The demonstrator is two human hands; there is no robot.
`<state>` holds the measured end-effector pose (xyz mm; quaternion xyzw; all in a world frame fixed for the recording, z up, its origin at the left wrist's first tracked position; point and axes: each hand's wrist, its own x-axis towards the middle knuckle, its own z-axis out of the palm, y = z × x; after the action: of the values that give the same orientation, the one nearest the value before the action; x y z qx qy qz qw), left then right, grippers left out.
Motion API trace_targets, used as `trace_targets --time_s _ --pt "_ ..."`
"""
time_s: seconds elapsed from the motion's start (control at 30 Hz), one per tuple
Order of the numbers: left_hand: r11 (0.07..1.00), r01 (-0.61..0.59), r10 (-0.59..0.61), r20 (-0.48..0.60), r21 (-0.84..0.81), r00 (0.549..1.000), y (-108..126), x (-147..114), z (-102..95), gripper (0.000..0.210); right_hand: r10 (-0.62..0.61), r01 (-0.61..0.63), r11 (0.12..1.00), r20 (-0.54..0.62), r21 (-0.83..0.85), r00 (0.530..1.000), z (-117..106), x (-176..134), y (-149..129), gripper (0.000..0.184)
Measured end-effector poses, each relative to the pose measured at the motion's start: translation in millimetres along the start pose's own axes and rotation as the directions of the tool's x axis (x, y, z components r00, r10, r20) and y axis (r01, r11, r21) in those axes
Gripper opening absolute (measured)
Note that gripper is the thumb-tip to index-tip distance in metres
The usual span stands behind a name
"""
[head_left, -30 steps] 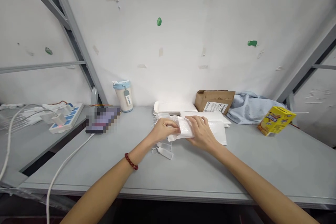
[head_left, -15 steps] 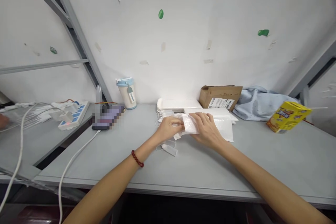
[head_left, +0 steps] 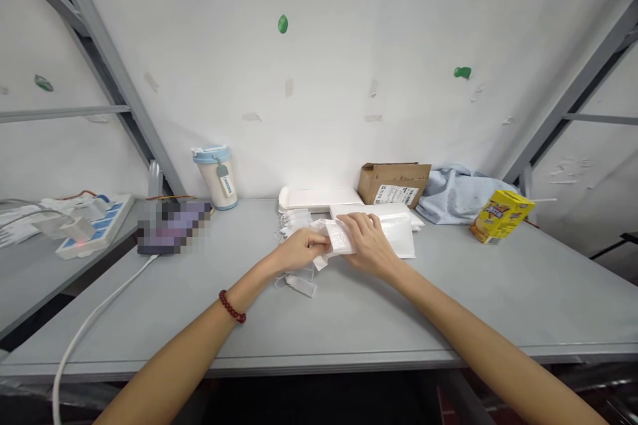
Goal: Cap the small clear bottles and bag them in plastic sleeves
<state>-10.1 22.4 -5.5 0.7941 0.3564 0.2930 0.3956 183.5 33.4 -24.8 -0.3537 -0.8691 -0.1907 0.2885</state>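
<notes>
left hand (head_left: 299,249): fingers curled onto the left end of a small white pouch (head_left: 335,242), gripping it. Red bead bracelet (head_left: 232,306) on that wrist.
right hand (head_left: 366,242): laid over the pouch's right side, fingers bent down onto it, thumb toward the left hand. Both hands hold the same piece.
pouch: white, crinkly, looks like plastic film; held just above the grey table (head_left: 349,319), roughly mid-table, near the back half. Contents can't be made out.
under the hands: small white tags (head_left: 299,284) with thin strings lie on the table just below the left hand; more white bits (head_left: 292,220) just behind it.
right of the hands: flat stack of white bags (head_left: 401,229), partly under the right hand's far edge.
behind: white tray (head_left: 319,198) against the wall, cardboard box (head_left: 393,183) with a printed label beside it, light blue cloth (head_left: 461,194) further right.
far right: yellow carton (head_left: 501,216), tilted, well apart from the hands.
left side: cup (head_left: 215,168) with blue lid and hanging tag by the wall; blurred dark object (head_left: 172,227) with a white cable (head_left: 90,325) running off the front edge.
side shelf: power strip (head_left: 92,226) with plugs in it, red light on.
</notes>
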Motion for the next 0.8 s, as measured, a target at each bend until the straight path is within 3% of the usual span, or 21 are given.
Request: trace_targets --time_s 0.17,0.3,0.53,0.7,0.8 --pt "0.992 0.075 -0.077 -0.013 -0.097 0.997 2 0 -3.3 0.021 -0.011 0.011 1.0 -0.008 0.019 1.0 1 0 2 0.05" --pt "0.945 0.164 -0.185 -0.049 -0.285 0.982 4 0 -6.4 0.031 -0.005 0.007 1.0 -0.05 0.025 0.999 0 2 5 0.054" --pt "0.868 0.127 -0.284 -0.269 -0.479 0.92 2 3 -3.9 0.037 -0.035 0.024 0.991 -0.082 -0.13 0.996 5 0 0 0.061" --pt "0.901 0.066 -0.242 -0.371 -0.428 0.897 2 5 -0.2 0.037 0.025 -0.097 0.931 -0.206 -0.352 0.978 18 -1 -8 0.048" --pt "0.984 0.058 -0.143 -0.545 -0.17 0.826 2 3 4.0 0.039 0.036 -0.126 0.893 -0.21 -0.433 0.977 20 0 -10 0.046"
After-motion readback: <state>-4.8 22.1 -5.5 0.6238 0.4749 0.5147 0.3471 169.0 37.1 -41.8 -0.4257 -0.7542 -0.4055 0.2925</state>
